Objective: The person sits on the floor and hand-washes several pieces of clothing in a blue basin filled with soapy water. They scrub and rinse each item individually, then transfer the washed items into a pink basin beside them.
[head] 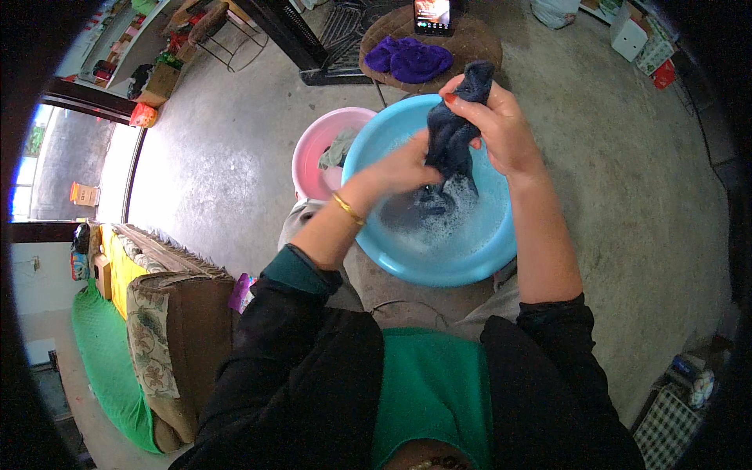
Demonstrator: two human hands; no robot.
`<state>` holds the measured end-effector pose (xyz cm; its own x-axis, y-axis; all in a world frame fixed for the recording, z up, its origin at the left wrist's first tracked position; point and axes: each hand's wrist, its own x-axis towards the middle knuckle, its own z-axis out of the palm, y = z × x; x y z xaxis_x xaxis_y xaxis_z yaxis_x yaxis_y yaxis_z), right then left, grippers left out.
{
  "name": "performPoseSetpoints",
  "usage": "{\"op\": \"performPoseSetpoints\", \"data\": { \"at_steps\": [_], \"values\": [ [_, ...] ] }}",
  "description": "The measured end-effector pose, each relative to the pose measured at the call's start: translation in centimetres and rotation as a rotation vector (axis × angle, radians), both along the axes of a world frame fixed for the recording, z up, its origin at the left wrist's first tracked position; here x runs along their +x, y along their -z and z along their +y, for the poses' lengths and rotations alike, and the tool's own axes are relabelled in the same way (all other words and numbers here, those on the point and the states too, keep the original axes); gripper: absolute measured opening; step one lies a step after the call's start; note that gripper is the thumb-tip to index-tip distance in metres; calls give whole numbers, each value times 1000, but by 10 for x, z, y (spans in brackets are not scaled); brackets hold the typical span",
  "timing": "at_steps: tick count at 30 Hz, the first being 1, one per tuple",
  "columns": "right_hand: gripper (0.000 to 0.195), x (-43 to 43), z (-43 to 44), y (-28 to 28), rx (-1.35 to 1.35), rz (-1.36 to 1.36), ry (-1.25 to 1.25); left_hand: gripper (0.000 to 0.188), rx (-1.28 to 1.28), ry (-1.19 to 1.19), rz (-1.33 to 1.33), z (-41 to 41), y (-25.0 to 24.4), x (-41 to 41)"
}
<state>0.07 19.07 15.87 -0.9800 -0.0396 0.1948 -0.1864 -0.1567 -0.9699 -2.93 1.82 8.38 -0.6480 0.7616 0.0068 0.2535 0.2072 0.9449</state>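
A wet dark blue cloth (451, 136) hangs bunched over a light blue plastic basin (435, 273), its lower end reaching the soapy water. My right hand (499, 120) grips the upper part of the cloth, and the top end sticks up past the fingers. Lower on its left side, my left hand (399, 167) is against the cloth; the hand is blurred, and whether its fingers close on the fabric is unclear. White suds (452, 220) float on the water. Behind the basin's left rim stands a pink basin (311, 141) with a grey-green cloth (339, 150) in it.
Beyond the basins, a round brown padded stool (479, 50) carries purple fabric items (411, 59) and a phone (433, 16) with a lit screen. A dark metal frame (288, 35) stands beside it. At left is a covered sofa (188, 346). Boxes (631, 35) line the far right.
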Motion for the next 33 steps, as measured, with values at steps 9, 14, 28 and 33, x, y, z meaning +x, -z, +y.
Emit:
{"op": "performPoseSetpoints", "data": {
  "at_steps": [9,14,28,33],
  "values": [
    [19,22,21,-40,-283,37,-63,36,104,-456,-735,10,33,15],
    [22,10,37,-25,-206,-5,37,34,361,-344,-585,-9,-28,3],
    [46,-21,26,102,629,-422,133,41,-435,-536,87,-42,7,-14],
    [45,-24,6,154,884,-469,154,59,-606,-639,221,-25,35,5]
  ]
}}
